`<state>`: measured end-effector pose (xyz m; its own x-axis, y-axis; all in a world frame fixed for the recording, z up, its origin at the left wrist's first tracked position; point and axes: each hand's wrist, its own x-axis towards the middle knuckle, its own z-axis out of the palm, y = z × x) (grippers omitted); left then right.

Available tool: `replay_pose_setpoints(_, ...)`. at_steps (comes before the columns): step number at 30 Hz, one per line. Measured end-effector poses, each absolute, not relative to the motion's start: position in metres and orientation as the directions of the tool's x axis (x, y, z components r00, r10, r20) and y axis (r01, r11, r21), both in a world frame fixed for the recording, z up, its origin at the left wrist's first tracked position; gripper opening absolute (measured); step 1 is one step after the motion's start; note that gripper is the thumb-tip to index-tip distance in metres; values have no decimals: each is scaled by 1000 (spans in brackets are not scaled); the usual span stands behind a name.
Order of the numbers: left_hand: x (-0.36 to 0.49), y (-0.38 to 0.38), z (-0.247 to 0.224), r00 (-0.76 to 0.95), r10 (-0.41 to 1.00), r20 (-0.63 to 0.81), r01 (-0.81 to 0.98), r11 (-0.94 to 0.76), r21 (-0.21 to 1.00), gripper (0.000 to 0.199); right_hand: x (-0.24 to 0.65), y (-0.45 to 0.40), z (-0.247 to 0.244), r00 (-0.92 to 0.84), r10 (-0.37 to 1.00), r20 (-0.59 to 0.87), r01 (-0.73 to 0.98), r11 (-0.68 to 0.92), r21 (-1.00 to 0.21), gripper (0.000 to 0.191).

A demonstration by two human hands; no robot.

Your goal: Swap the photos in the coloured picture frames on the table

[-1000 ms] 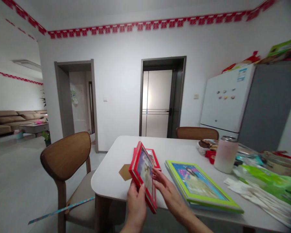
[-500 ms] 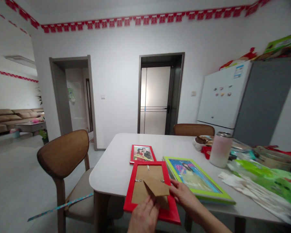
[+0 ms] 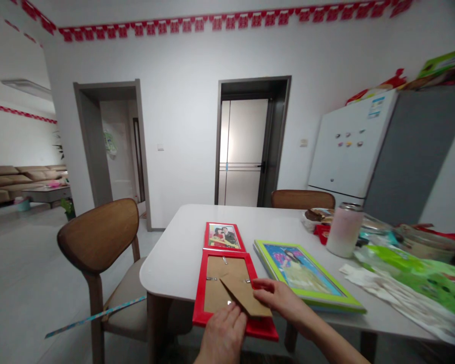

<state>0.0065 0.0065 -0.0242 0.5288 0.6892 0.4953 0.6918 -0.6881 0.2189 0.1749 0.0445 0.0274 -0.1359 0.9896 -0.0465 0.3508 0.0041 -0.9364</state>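
A red frame [image 3: 199,298] lies back side up at the near edge of the white table, its brown backing board and metal clips showing. A brown stand flap [image 3: 244,296] sticks up from the backing. My left hand [image 3: 225,328] rests on the frame's near part, fingers together by the flap's base; what they hold, if anything, is hidden. At the flap's right side is my right hand [image 3: 275,301], fingers apart and touching the flap and the frame's right side. Just beyond lies a second red frame with a couple's photo [image 3: 223,236]. A green frame [image 3: 307,273] lies to the right.
On the table's right side stand a pink-white bottle [image 3: 345,230], white cloth [image 3: 394,301], green plastic bags [image 3: 424,278] and a bowl [image 3: 426,245]. A wooden chair [image 3: 98,232] is at the left, another chair [image 3: 303,198] behind the white table [image 3: 174,253].
The near red frame has come down flat against the far one. My right hand has shifted left from the frame's edge onto the flap. The view has tilted slightly.
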Motion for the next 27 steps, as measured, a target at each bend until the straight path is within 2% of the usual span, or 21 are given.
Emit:
replay_pose_setpoints(4,-4,3,-17,517,742,427,698,-654,292,44,180,51,14,-128,991,-29,408,26,-913,42)
replay_pose_setpoints(7,-17,1,-11,462,805,372,746,-580,327,50,184,56,6,-118,992,31,515,88,-853,41)
replay_pose_setpoints(9,-23,1,-8,436,831,347,761,-546,351,47,183,59,5,-139,986,91,639,160,-753,37)
replay_pose_setpoints(12,-26,4,-6,431,839,333,749,-538,388,42,178,63,11,-188,961,203,817,268,-510,32)
replay_pose_setpoints(14,-26,5,-6,424,840,337,743,-536,401,41,172,67,15,-212,948,236,883,290,-369,30)
replay_pose_setpoints(16,-26,5,-6,418,843,338,743,-532,407,41,165,72,17,-216,950,226,919,276,-283,25)
replay_pose_setpoints(20,-25,5,-6,402,854,329,751,-514,415,39,157,82,16,-189,958,216,945,237,-224,21)
replay_pose_setpoints(27,-27,6,-10,385,854,350,746,-511,426,45,158,82,13,-170,951,258,948,229,-221,26)
